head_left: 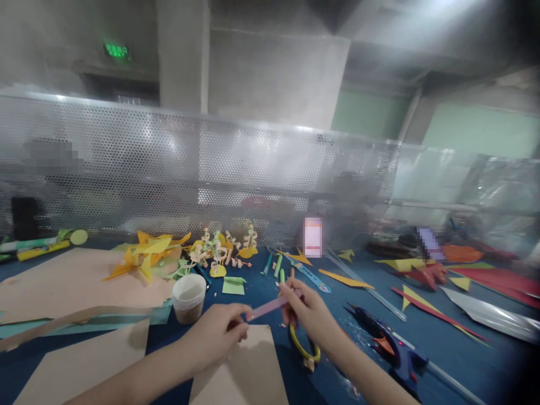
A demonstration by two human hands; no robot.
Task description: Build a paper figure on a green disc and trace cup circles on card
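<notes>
A narrow pink strip [270, 307] is stretched between my two hands above the table. The fingers of my left hand [221, 332] are closed on its left end. My right hand [307, 304] pinches the other end, with part of the strip hidden behind the fingers. Just beneath the right hand is a yellow loop [314, 351], like a scissors handle; whether the hand touches it I cannot tell. Under the strip lies a beige paper sheet [248, 371]. A white cup [189, 298] stands beyond my left wrist.
A blue glue gun [390, 343] lies at right, near red and yellow paper pieces [439, 315]. Orange paper shapes [154, 250] and curled paper strips [223, 250] sit at the back left. A lit phone [313, 237] stands before the perforated metal panel [253, 163].
</notes>
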